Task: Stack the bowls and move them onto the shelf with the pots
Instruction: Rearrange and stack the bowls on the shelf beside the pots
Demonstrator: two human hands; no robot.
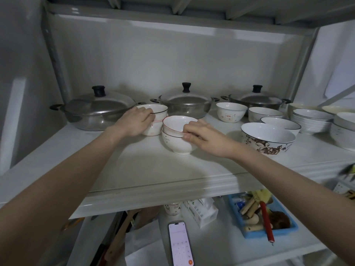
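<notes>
On the white shelf (146, 169) stand three lidded steel pots: one at the left (94, 110), one in the middle (185, 103), one at the right (256, 98). My left hand (134, 121) grips a small stack of white bowls (155, 112) beside the left pot, fingers over the top rim. My right hand (203, 137) holds a second stack of two white bowls (176, 139) just in front of it, thumb on the rim of the red-edged upper bowl. Both stacks rest on the shelf.
More bowls stand to the right: a deer-patterned one (269, 139), a small printed one (231, 112), and several stacked white ones (311, 120). On the lower shelf lie a phone (180, 244), a blue tray of utensils (263, 215) and cartons (199, 210).
</notes>
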